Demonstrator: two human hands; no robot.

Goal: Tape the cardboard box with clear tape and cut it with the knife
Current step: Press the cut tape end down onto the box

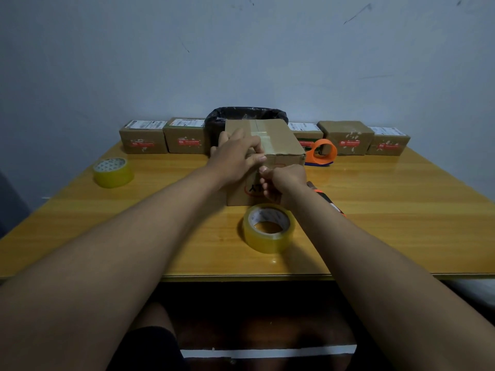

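A brown cardboard box (278,140) stands in the middle of the wooden table (388,210), with a strip of clear tape running along its top seam and over the near edge. My left hand (235,156) lies flat on the box's top near edge, fingers pressing the tape. My right hand (284,183) is against the box's front face, fingers pinched at the tape end. A roll of clear tape (269,227) lies flat in front of the box. The knife (328,200), black and orange, lies under my right wrist, mostly hidden.
A second tape roll (113,172) sits at the left. An orange tape dispenser (321,152) stands right of the box. Several small parcels (143,137) line the back edge by the wall, with a black-lined bin (246,115) behind the box.
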